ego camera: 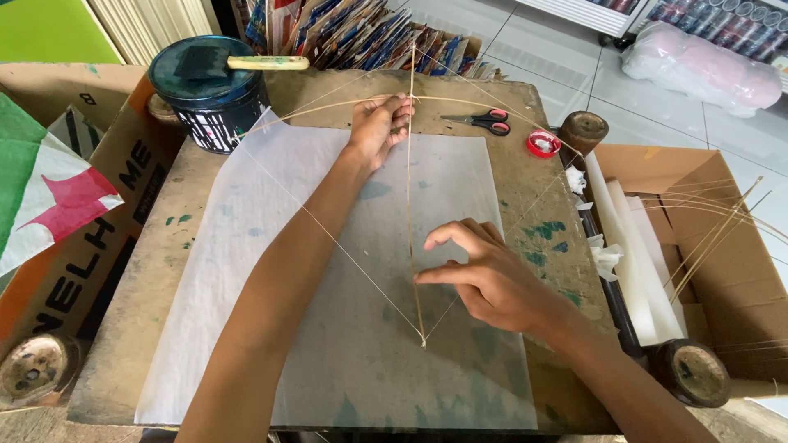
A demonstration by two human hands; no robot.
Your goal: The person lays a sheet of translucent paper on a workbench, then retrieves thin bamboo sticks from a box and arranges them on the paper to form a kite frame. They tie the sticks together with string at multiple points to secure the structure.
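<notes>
Two bare hands work a kite frame (409,205) of thin sticks and string, lying on a white paper sheet (246,271) mid-frame. Left hand (379,127) pinches the upright stick where the bowed stick crosses, upper centre. Right hand (484,275), fingers loosely spread, fingertips on the stick lower down. Scissors (484,121) and a paint can (209,94) sit above.

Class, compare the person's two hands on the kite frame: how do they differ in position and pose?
The left hand is closed around the upright stick near where the bowed stick crosses it; the right hand is spread, fingertips touching the stick lower down. The left hand reaches far up the table; the right hand stays nearer the person. Both work over the white tissue paper.
</notes>
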